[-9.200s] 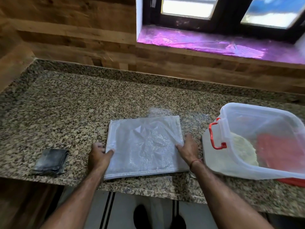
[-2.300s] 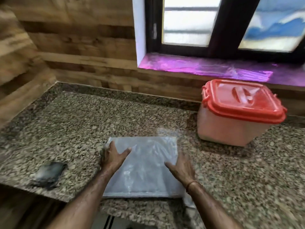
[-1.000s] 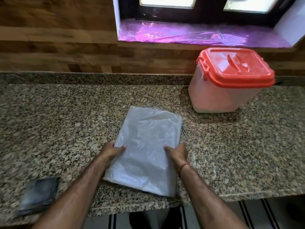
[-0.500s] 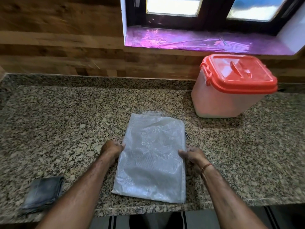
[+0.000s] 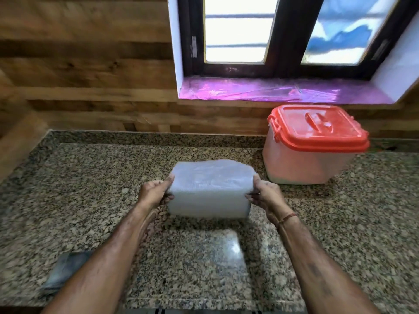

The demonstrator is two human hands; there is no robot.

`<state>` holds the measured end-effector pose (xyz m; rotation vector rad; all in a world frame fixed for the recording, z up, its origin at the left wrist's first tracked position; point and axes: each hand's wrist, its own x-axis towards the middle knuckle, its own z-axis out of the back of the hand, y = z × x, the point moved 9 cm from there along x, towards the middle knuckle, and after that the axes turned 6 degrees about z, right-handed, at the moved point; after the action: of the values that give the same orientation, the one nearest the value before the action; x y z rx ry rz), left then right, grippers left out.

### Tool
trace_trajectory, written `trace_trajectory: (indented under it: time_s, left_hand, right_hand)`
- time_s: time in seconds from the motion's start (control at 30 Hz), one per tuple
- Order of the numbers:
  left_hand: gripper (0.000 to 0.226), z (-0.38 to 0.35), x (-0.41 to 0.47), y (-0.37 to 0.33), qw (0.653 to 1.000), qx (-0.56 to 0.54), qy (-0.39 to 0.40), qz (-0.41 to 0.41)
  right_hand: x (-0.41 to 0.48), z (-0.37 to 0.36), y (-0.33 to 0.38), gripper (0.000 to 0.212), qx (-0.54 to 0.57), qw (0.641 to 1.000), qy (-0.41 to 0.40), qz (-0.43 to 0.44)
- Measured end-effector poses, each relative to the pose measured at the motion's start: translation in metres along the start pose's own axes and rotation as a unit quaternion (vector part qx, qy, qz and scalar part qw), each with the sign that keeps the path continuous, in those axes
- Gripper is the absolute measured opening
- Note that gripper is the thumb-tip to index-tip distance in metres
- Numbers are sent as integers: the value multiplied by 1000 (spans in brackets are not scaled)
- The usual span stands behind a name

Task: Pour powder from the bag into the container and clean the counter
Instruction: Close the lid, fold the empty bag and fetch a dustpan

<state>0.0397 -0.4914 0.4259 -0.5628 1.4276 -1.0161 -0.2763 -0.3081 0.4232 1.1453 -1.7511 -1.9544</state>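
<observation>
The left hand (image 5: 154, 193) and right hand (image 5: 264, 196) each gripped a side edge of the folded bag (image 5: 210, 189), thumbs on top, holding it above the table (image 5: 90, 189). The container (image 5: 306, 168), with its red lid (image 5: 317, 130) on, stood on the table behind and to the right of the bag, by the wall. A dark cloth (image 5: 65, 270) lay near the table's front left edge.

Two hands, the left hand (image 5: 154, 193) and the right hand (image 5: 265, 196), pinch the ends of one bag (image 5: 210, 189) in their fingers (image 5: 166, 182). One container (image 5: 301, 166), with one red lid (image 5: 317, 130), stands beyond the right fingers. One dark cloth (image 5: 65, 268) lies nearer the person than the left fingers, on one desk (image 5: 90, 189). Two window panes (image 5: 235, 30) show.
</observation>
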Motion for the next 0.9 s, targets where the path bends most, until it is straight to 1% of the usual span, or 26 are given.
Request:
trace_trajectory:
  time_s: [0.03, 0.1, 0.17, 0.27, 0.37, 0.47, 0.53, 0.57, 0.6, 0.63, 0.67, 0.7, 0.73, 0.77, 0.8, 0.83, 0.9]
  left_hand:
    - [48, 3, -11, -3, 1000, 5, -22, -12]
    - [60, 12, -28, 4, 996, 58, -70, -23]
    - [66, 16, -44, 30, 989, 109, -96, -8]
    - [55, 15, -63, 82, 976, 186, -104, 39]
    - [62, 13, -79, 131, 956, 257, -110, 86]
    - [60, 13, -88, 181, 926, 336, -104, 140]
    - [57, 9, -99, 198, 906, 381, -97, 156]
    - [51, 6, -105, 197, 898, 400, -106, 148]
    - [43, 4, -110, 191, 893, 413, -130, 124]
    - [45, 3, -113, 182, 888, 421, -162, 84]
    - [68, 0, -113, 172, 879, 439, -187, 33]
    - [97, -10, -112, 161, 864, 467, -186, -24]
    - [117, -22, -111, 153, 841, 509, -167, -73]
    - [126, -36, -108, 147, 814, 554, -136, -112]
    - [124, -47, -103, 146, 793, 586, -101, -131]
    - [119, -54, -97, 150, 780, 606, -72, -139]
    - [111, -60, -87, 165, 770, 628, -24, -108]
  right_hand:
    - [-2, -1, 7, 33, 4, 1000, 4, 12]
    - [-6, 2, 7, 34, -7, 1000, 3, 25]
    - [-12, 8, -11, 33, -31, 999, 19, 24]
    - [-21, 23, -53, 41, -123, 991, 48, 4]
    - [-33, 39, -86, 45, -240, 970, 46, -14]
    - [-39, 51, -108, 46, -309, 950, 45, -19]
    - [-36, 58, -118, 46, -341, 939, 41, -11]
    - [-35, 60, -121, 45, -351, 935, 41, -9]
    - [-34, 62, -122, 42, -356, 934, 42, -13]
    - [-33, 62, -123, 40, -356, 933, 43, -15]
    - [-31, 61, -123, 38, -357, 933, 45, -13]
    - [-29, 60, -121, 38, -364, 930, 51, -5]
    - [-29, 57, -117, 38, -375, 925, 58, 6]
    - [-27, 55, -113, 37, -383, 922, 62, 20]
    - [-25, 54, -112, 36, -386, 920, 63, 25]
    - [-22, 54, -112, 34, -382, 922, 63, 28]
    - [-18, 53, -113, 27, -347, 936, 54, 18]
